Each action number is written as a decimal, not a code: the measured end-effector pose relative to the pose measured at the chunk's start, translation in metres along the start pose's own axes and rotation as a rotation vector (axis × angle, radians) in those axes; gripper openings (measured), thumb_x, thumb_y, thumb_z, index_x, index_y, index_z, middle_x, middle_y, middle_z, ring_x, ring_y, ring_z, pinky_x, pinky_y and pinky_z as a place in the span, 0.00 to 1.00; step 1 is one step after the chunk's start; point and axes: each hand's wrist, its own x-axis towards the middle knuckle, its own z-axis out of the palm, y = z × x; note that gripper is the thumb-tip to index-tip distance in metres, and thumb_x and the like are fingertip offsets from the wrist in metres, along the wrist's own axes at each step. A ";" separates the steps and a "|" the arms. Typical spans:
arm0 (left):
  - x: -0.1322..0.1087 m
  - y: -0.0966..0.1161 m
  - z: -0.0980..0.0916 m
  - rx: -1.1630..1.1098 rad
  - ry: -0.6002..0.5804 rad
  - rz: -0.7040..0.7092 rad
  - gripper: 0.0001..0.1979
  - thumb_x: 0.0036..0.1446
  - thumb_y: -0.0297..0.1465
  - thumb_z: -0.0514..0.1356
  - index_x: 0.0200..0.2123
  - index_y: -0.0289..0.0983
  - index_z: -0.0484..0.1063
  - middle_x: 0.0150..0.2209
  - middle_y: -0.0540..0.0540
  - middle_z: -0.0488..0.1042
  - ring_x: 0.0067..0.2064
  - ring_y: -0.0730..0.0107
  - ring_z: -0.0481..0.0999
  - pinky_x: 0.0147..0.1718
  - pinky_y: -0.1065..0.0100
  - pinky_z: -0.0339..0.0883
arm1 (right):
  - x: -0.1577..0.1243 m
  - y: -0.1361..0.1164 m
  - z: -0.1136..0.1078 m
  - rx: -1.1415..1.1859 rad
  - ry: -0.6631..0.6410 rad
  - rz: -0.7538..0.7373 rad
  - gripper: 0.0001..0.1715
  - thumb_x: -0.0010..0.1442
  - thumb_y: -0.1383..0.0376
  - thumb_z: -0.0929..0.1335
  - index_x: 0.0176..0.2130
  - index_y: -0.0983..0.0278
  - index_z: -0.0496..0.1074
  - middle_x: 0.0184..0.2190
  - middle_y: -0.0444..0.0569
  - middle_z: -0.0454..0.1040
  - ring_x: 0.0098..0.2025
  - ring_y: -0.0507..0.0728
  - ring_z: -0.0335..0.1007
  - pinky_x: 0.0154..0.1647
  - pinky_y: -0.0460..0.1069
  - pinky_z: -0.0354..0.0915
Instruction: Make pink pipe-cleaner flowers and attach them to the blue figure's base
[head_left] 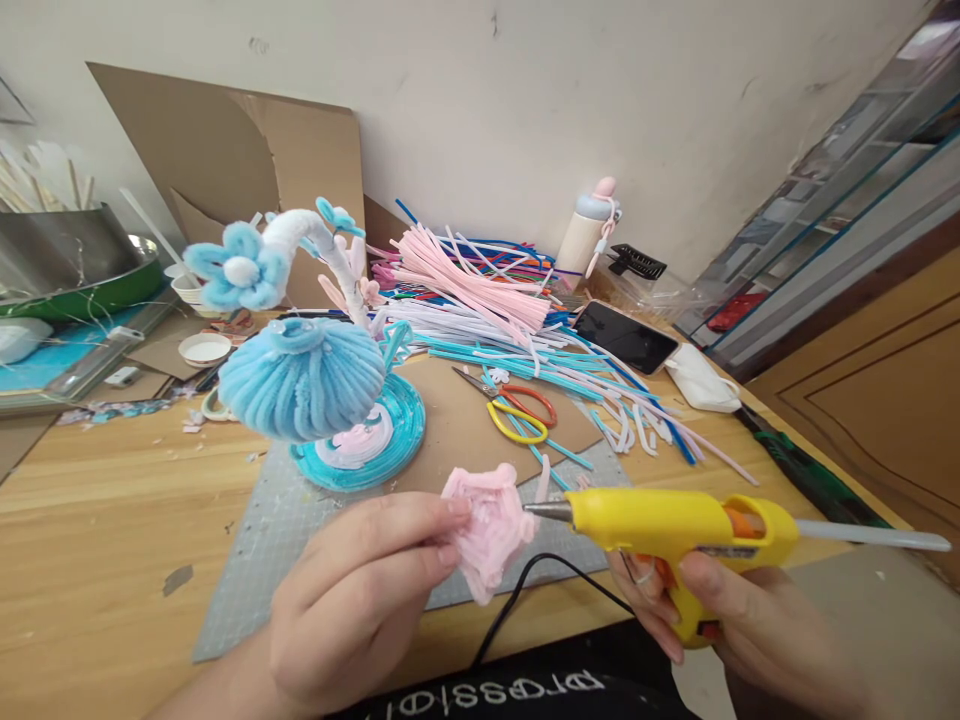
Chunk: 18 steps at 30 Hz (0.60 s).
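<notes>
My left hand (360, 590) pinches a small pink fuzzy flower (487, 525) made of pipe cleaners, held above the grey cutting mat (255, 540). My right hand (720, 615) grips a yellow hot glue gun (675, 530) by its handle. The metal nozzle touches the right side of the pink flower. A glue stick pokes out of the gun's back, and its black cord hangs down toward me. Just behind the flower stands a blue pipe-cleaner lamp model (304, 375) with a fluffy dome, a curved white stem and a blue flower, on a round turquoise base.
A heap of pink, white and blue pipe cleaners (517, 310) covers the back of the wooden table (97, 520). Scissors (517, 410) with yellow and red handles lie on brown cardboard. A phone (626, 335), a bottle (589, 230) and cardboard sheets stand at the back.
</notes>
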 end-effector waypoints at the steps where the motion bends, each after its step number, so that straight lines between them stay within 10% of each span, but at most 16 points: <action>1: 0.000 0.000 0.000 -0.002 -0.001 0.002 0.08 0.54 0.18 0.58 0.37 0.34 0.71 0.39 0.43 0.79 0.40 0.70 0.79 0.38 0.71 0.77 | 0.000 -0.001 0.000 -0.009 0.001 0.003 0.22 0.56 0.46 0.65 0.29 0.62 0.71 0.26 0.45 0.64 0.20 0.50 0.60 0.18 0.46 0.61; 18: 0.000 -0.002 0.002 -0.083 -0.009 0.020 0.10 0.51 0.14 0.58 0.36 0.30 0.71 0.40 0.41 0.78 0.43 0.71 0.78 0.42 0.74 0.74 | 0.007 0.013 -0.008 0.052 -0.082 -0.086 0.21 0.60 0.49 0.62 0.28 0.61 0.70 0.23 0.44 0.61 0.21 0.50 0.61 0.18 0.45 0.61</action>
